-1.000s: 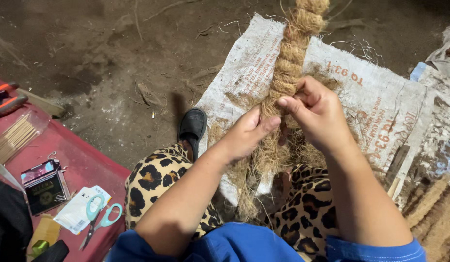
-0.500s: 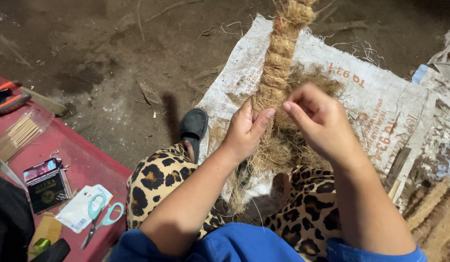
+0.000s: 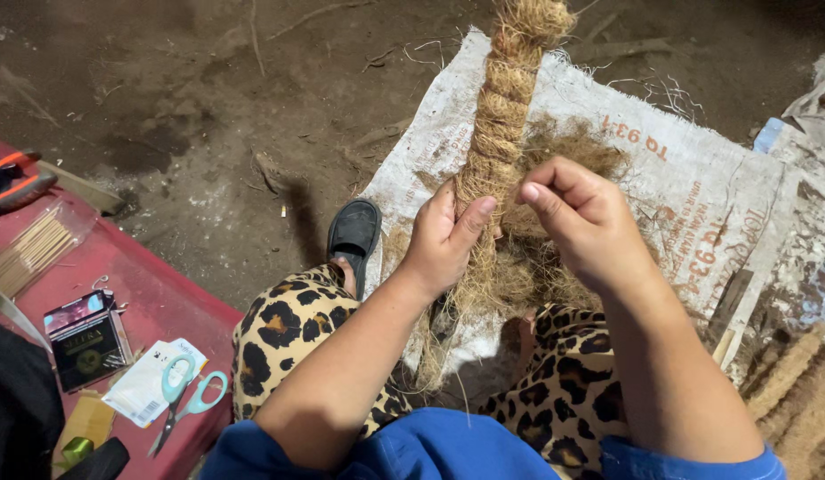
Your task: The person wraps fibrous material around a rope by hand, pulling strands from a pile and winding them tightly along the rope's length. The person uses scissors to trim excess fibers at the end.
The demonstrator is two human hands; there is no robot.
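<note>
the thick braided fibre rope [image 3: 506, 116] is now clamped only by the left hand [image 3: 444, 240], at its loose lower end. the right hand [image 3: 581, 218], earlier pressed against the rope, is drawn just beside it, fingers curled together on a thin strand of fibre; a fresh twist seems to be being prepared.

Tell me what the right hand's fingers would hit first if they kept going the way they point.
The right hand has its fingers curled leftward toward the braided fibre rope. They would probably meet the rope first, just beside the left hand, though depth is unclear.
</note>
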